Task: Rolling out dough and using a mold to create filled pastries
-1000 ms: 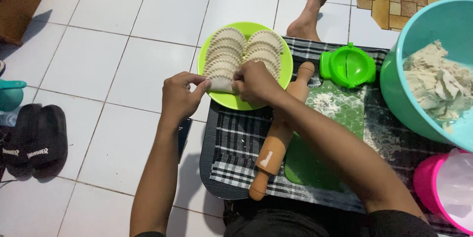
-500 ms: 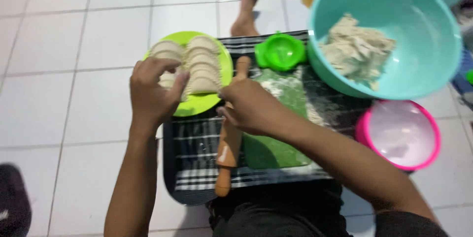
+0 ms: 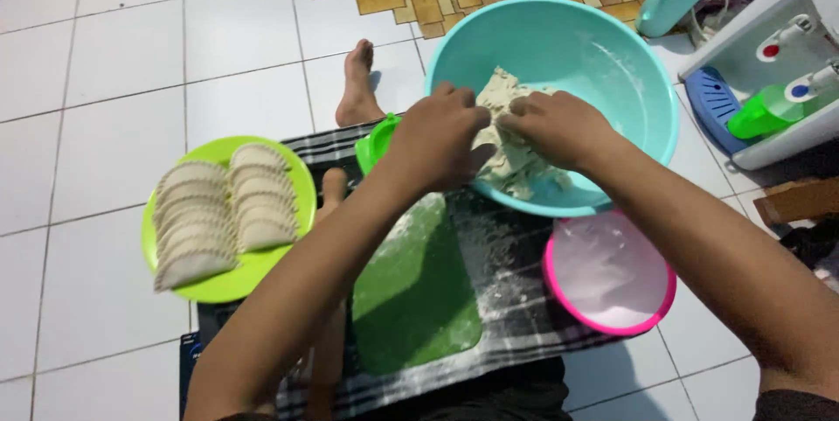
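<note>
Two hands work inside the large teal basin point(image 3: 612, 62), both closed on the pale dough mass point(image 3: 516, 146) that lies against its near wall. Left hand point(image 3: 433, 137) clenches the dough's left side from above, knuckles up; right hand point(image 3: 559, 128) pinches its top right edge with the fingers curled in. Neither hand holds anything else.

Below the grip, under the forearms, a black-and-white checked cloth point(image 3: 511, 299) carries a floured green mat point(image 3: 415, 294). To the right of the grip and nearer the person sits a pink bowl point(image 3: 610, 272) of white flour, touching the basin's rim. Well left of the grip, a lime plate point(image 3: 301, 189) holds two rows of crimped, folded pastries point(image 3: 218, 211). Just left of the left hand a green press mould point(image 3: 376, 141) shows partly, and a wooden rolling pin point(image 3: 330, 202) lies beneath the left forearm.

Risk, as judged: the basin rests half on the cloth's edge, so a hard pull on sticky dough could tip it onto the pink bowl and spill flour. An uneven tear would also yield a poor portion.
</note>
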